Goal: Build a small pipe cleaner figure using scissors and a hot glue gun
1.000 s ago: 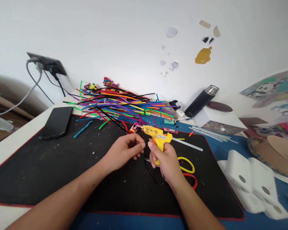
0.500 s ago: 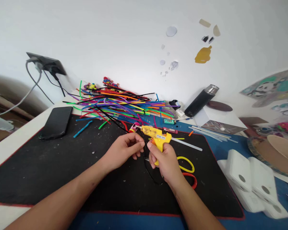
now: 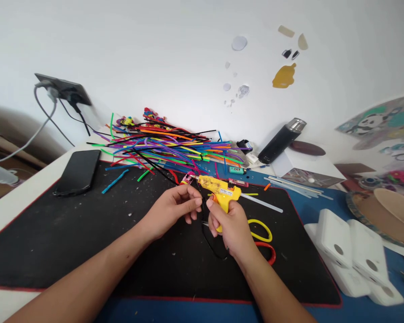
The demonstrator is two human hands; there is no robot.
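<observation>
My right hand (image 3: 230, 226) is wrapped round the handle of a yellow glue gun (image 3: 218, 186), its nozzle pointing left and a clear glue stick (image 3: 264, 204) jutting from its back. My left hand (image 3: 177, 206) is closed, thumb and forefinger pinching the end of a thin black pipe cleaner (image 3: 207, 240), which curves down towards my right wrist. Just beyond the left fingers, by the nozzle, lies a small pink and red item (image 3: 187, 178) whose kind I cannot make out. Scissors (image 3: 261, 231) with yellow and red handle loops lie partly hidden beneath my right hand.
A heap of coloured pipe cleaners (image 3: 168, 146) lies along the wall. A phone (image 3: 77, 172) is at the left of the black mat (image 3: 87, 242). To the right are a dark flask (image 3: 281, 142), loose glue sticks (image 3: 299, 186) and stacked white boxes (image 3: 335, 237). A green lighter (image 3: 236, 170) lies behind the glue gun.
Both hands keep their grips, with almost no movement. The whole view has shifted very slightly.
</observation>
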